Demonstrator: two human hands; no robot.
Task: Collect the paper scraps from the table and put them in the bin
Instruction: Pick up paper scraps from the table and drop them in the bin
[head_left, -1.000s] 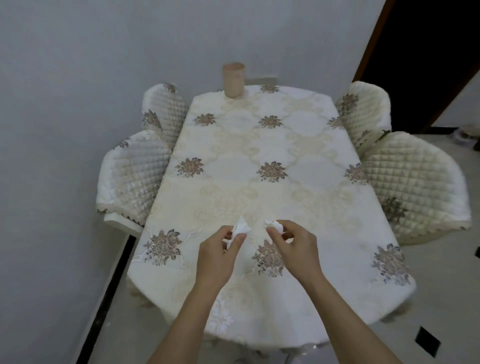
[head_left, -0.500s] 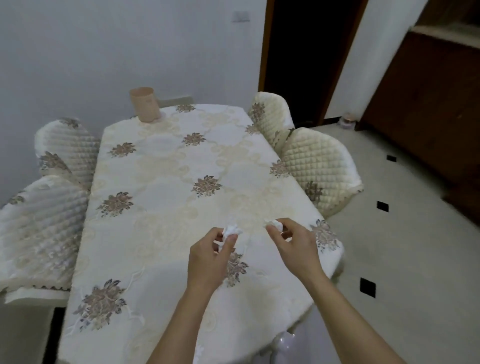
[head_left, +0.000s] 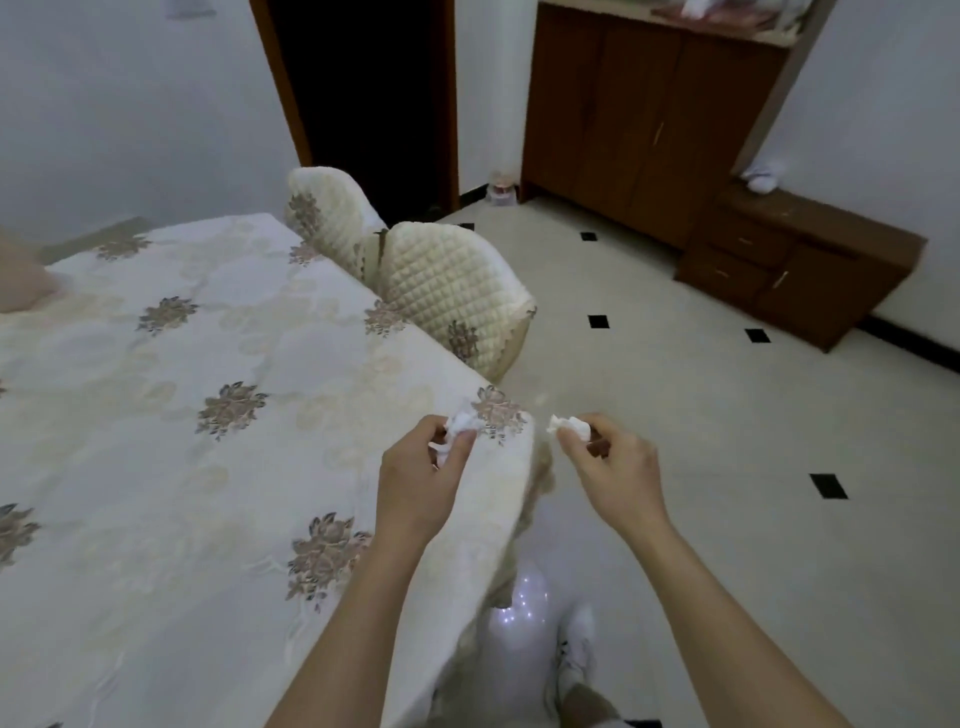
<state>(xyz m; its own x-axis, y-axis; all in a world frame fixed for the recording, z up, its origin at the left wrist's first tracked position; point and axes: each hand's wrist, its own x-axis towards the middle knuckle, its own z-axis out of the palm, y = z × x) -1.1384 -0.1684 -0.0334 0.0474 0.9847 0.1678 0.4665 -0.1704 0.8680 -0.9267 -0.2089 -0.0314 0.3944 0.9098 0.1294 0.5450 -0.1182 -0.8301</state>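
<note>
At the far left, the worktop (head_left: 156, 415) under its flowered cloth shows no loose scraps in the part that is in view, so the gathering looks finished there; its left end runs out of frame and cannot be judged. Over the worktop's right corner, the left hand (head_left: 415, 478) has its grip pinched closed on a crumpled white paper scrap (head_left: 460, 423), held just above the cloth. Further right, past the worktop edge and over the tiled floor (head_left: 675, 389), the right hand (head_left: 615, 470) has thumb and fingers clamped on a second paper scrap (head_left: 569, 426). Both scraps are off the worktop and carried. No bin shows anywhere, so reaching it and dropping both scraps in is what remains.
</note>
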